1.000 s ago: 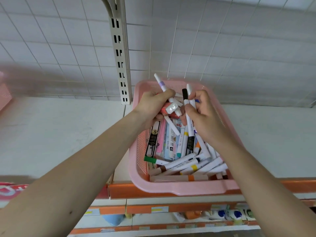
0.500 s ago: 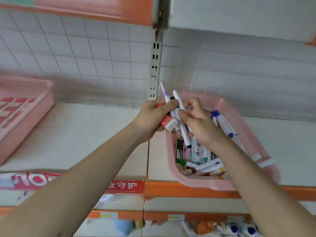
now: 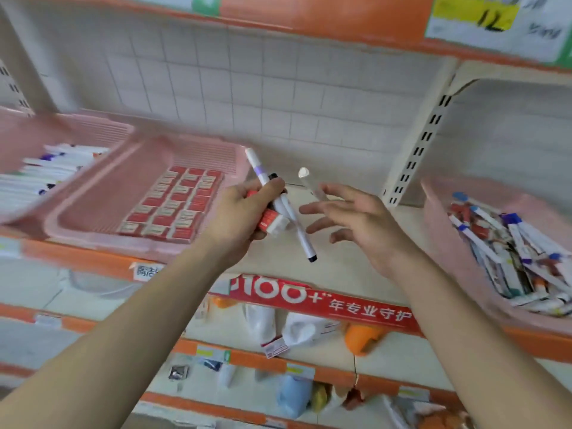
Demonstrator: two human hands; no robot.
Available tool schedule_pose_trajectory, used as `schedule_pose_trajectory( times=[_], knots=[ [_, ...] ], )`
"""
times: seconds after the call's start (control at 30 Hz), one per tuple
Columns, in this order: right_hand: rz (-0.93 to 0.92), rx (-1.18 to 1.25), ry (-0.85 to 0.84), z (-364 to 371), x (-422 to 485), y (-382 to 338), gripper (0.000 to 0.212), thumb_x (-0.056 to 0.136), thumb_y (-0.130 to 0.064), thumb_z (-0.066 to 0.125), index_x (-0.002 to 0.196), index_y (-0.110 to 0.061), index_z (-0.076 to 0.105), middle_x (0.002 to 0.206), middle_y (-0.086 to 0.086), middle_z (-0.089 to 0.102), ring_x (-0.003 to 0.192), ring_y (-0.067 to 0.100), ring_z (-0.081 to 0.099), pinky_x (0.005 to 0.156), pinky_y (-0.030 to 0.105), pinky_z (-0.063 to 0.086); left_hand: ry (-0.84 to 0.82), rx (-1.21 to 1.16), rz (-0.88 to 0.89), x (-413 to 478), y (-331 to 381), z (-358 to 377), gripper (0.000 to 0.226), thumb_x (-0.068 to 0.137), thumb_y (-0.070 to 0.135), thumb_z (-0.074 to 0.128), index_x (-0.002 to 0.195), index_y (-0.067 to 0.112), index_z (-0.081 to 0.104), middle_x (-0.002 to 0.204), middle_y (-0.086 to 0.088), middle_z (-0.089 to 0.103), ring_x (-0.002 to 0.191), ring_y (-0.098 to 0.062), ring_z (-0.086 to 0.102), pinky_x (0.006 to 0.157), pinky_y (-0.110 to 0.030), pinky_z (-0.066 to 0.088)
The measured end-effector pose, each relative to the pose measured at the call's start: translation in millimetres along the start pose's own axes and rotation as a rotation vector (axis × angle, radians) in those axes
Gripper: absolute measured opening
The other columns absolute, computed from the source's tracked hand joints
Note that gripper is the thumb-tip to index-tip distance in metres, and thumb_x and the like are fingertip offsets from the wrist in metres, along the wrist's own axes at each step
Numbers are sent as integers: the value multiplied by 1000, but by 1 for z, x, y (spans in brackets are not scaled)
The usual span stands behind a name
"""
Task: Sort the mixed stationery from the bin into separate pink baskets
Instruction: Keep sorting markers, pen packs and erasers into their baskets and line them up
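Observation:
My left hand grips a bundle above the shelf: two white markers, one with a purple band and one with a black tip pointing down, plus a red and white eraser. Just right of it, my right hand has its fingers spread and straight. A pale pen lies against its upper fingers; any pinch on it is hidden. The pink bin of mixed stationery stands at the right. A pink basket with rows of red erasers sits left of my hands. Another pink basket with white markers is at the far left.
The baskets stand on a white shelf with an orange front edge and a red label strip. A slotted upright rises between my hands and the bin. Another shelf hangs overhead; lower shelves hold bottles and packets.
The view has swung left, from the mixed bin to the sorted baskets. My hands have come out of the bin. The black-tipped marker passed from my right hand to my left, and my right hand has opened.

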State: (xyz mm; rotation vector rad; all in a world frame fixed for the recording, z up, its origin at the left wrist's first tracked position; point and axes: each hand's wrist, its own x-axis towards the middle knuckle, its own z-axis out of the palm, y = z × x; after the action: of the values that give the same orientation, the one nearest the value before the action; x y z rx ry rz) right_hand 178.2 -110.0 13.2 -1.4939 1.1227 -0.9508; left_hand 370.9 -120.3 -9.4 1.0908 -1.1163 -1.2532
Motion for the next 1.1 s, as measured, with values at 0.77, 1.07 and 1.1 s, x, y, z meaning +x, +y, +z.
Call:
schedule_pose_trajectory(
  times=[0.77,1.07,1.1],
  knots=[
    [-3,-80,-8,172,29,-25,20,98,-21,59,103,-11,75,41,-19,45,39,1,43,45,9,31,190,21,-53,-32,38,-166,35,97,36,63,90,2,69,83,-24,64,67,-31,55,68,-42,47],
    [-11,-23,-62,189,69,-33,17,96,-21,62,96,-11,76,47,-18,49,46,0,44,47,9,33,209,54,-5,-7,54,-188,42,98,37,60,92,-3,68,81,-32,61,65,-31,52,67,-41,47],
    [-16,-21,-56,192,73,-33,16,95,-21,63,94,-12,76,50,-16,51,48,0,45,47,9,34,211,59,1,-4,55,-192,37,99,35,58,89,1,69,76,-26,61,59,-27,53,60,-33,48]
  ],
)
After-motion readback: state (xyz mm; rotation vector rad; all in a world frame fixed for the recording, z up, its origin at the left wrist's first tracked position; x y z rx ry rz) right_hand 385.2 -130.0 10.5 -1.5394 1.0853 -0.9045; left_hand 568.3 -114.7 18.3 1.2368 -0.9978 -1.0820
